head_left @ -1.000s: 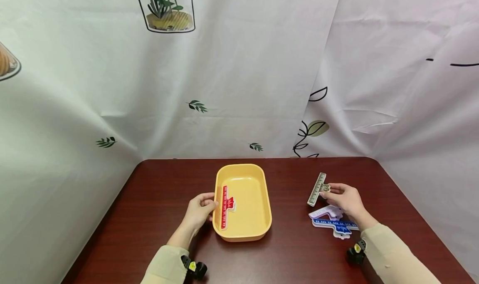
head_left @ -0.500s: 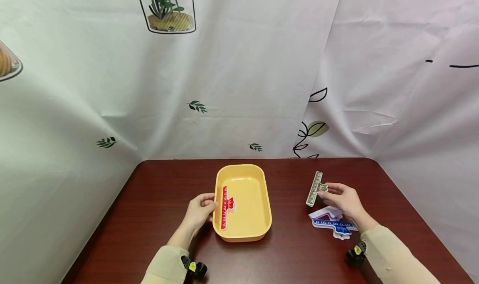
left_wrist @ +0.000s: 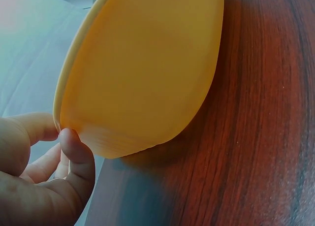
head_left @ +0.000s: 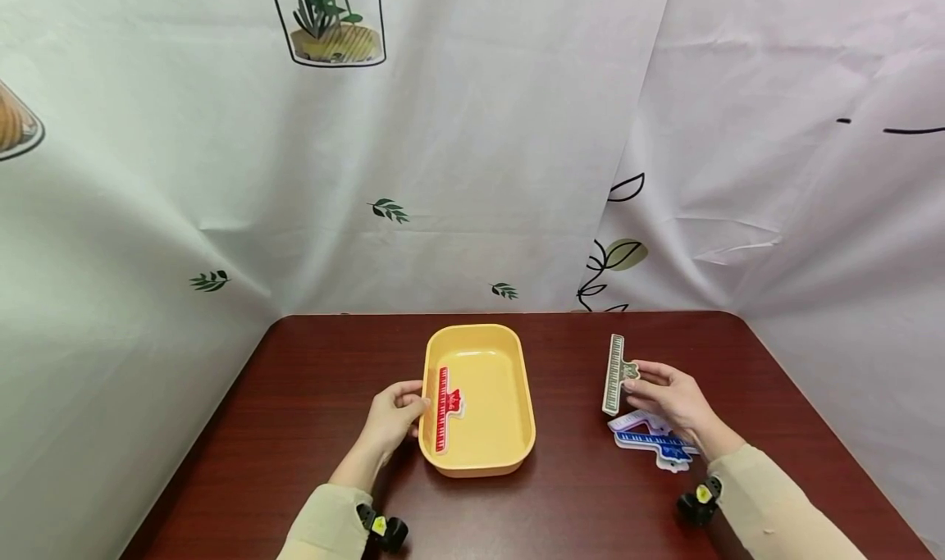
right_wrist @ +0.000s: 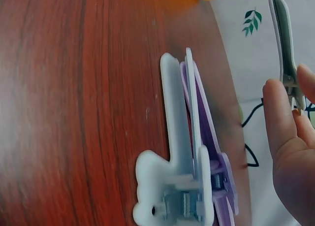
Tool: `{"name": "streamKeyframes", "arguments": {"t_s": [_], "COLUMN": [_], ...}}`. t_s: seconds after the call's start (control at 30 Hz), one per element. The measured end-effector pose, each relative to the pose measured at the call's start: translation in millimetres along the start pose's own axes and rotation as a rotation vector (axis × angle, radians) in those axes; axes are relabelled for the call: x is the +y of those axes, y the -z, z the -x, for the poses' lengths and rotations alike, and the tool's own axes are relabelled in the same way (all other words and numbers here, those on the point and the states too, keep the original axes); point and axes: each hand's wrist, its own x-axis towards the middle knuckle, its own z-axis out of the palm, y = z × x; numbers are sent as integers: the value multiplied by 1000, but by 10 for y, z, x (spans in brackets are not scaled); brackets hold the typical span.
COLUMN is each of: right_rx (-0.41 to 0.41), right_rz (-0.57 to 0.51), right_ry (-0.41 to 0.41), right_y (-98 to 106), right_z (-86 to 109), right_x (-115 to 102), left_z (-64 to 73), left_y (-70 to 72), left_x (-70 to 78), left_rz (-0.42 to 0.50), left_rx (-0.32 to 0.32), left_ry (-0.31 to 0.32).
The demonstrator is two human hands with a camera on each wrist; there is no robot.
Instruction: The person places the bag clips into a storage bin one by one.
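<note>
Pinching the green clip point(head_left: 614, 375), long axis fore-and-aft, the right hand point(head_left: 675, 396) has the yellow tray point(head_left: 496, 408) well to its left, pinched by the left hand point(head_left: 393, 417).

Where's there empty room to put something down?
On the table, between the yellow tray and the blue clip, and left of the left hand. Inside the tray, right of the red clip. Crowded: near the right hand, where the purple clip and blue clip bunch together.
</note>
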Motion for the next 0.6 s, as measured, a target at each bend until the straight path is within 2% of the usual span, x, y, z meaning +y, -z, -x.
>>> {"name": "streamKeyframes", "arguments": {"t_s": [0.4,0.6], "right_rx": [11,28], "right_rz": [-117,-109], "right_ry": [-41,-42], "right_y": [-95,-131], "right_z": [21,28], "right_x": [-2,-7], "left_z": [15,10], "left_y": [19,18], "left_x": [-4,-11], "left_rz": [-4,-2], "left_rx": [-5,3], "left_ry": [-14,-12]}}
